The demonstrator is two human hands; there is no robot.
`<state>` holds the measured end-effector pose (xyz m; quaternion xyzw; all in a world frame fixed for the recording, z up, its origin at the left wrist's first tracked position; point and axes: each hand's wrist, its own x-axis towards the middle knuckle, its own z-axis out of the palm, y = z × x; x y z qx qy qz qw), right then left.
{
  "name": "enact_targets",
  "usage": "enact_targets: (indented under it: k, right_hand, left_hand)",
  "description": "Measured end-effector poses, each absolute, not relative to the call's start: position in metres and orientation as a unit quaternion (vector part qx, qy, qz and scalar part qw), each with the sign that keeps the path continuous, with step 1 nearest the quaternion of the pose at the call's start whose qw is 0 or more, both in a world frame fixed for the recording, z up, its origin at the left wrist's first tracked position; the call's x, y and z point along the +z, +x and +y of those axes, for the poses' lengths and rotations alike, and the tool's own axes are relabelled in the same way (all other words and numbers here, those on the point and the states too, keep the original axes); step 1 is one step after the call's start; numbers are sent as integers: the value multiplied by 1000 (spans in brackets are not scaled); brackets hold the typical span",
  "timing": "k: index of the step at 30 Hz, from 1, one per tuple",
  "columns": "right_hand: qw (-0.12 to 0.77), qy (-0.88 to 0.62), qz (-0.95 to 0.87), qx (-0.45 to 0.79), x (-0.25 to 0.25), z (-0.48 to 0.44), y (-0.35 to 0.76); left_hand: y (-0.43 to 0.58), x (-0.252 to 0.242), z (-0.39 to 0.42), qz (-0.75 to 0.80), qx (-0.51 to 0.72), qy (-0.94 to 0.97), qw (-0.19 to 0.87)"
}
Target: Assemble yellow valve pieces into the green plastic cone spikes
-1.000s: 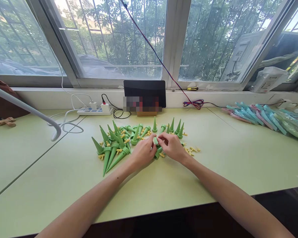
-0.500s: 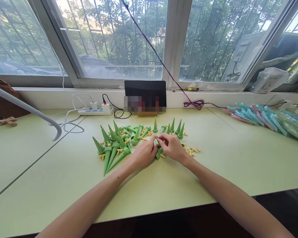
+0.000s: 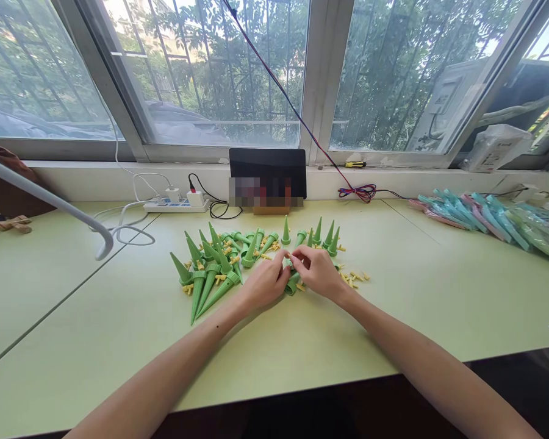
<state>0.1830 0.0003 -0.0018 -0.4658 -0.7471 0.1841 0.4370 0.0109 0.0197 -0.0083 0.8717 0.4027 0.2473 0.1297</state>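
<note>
My left hand (image 3: 268,280) is closed on a green plastic watering spike (image 3: 287,262), mostly hidden by the fingers. My right hand (image 3: 318,270) meets it with thumb and forefinger pinched together at the spike's end. What the right fingertips pinch is too small and covered to make out. Just under the hands lies another green spike (image 3: 291,285), with a yellow T-shaped valve (image 3: 301,286) by it. Left of my left hand is a cluster of green spikes (image 3: 210,268), several with yellow valves. A few spikes (image 3: 329,236) stand point-up beyond my right hand.
Loose yellow valves (image 3: 354,277) lie right of my right hand. Behind the spikes, a dark tablet (image 3: 268,171) leans on a stand. A power strip (image 3: 176,206) with cables sits back left; bagged coloured pieces (image 3: 485,216) lie right. A white curved bar (image 3: 50,204) crosses the left.
The hands keep nearly the same place, fingertips together. Less of the green spike shows between them now. The spike lying beneath appears slightly shifted.
</note>
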Motion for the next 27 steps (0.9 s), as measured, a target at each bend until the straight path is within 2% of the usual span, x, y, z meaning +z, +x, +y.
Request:
enact_targets:
  k: [6,27]
  right_hand:
    - [439,-474,-744,169,0,0,183]
    - [441,-487,-737,158,-2,0,183]
  left_hand:
    - [12,-6,18,390,242,874,161]
    - [13,-13,19,368,219,893,135]
